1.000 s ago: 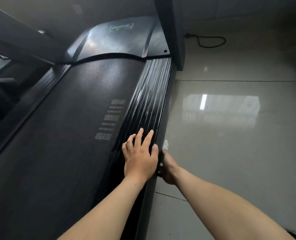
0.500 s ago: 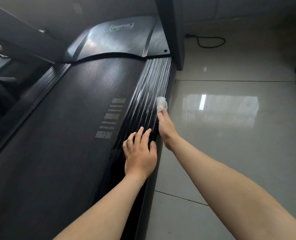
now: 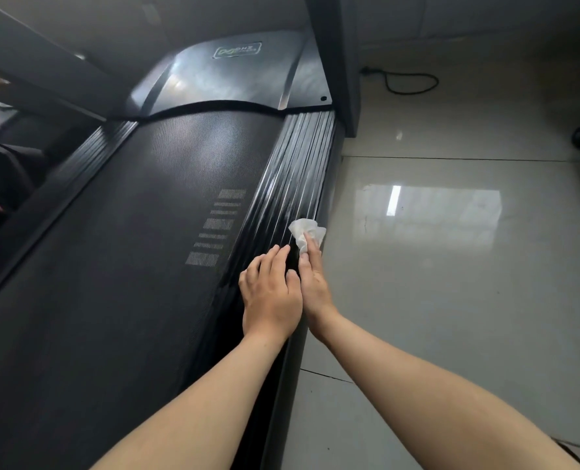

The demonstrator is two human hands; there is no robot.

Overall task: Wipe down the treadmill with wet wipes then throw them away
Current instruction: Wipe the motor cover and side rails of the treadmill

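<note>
Nearest, two bare forearms reaching forward over the right side of the treadmill (image 3: 129,266). Left hand (image 3: 271,296) palm-down and flat on the treadmill's ribbed side rail (image 3: 295,171), fingers straight and close together, thumb tucked against the right hand (image 3: 314,283). Right hand edge-on at the treadmill's outer right edge, touching the left, one straight finger pressing down on the wet wipe (image 3: 304,232), thumb alongside, remaining fingers hidden behind.

Wipe white and crumpled, on the outer ribs of the rail just ahead of both hands, bunched around the fingertips and fanning toward the treadmill's far end; no clear long axis of its own.

Long axis of the treadmill running away from the camera, dark textured belt (image 3: 78,334) in the middle, glossy ribs of the rail parallel to it. At the treadmill's far end, a curved grey motor cover (image 3: 231,79) with a small logo, and a dark upright post (image 3: 336,45) at its right corner.

Right of the treadmill, a polished pale tiled floor (image 3: 451,317) with a bright window reflection; beyond the post, a black cable (image 3: 407,84) looped on the tiles.
</note>
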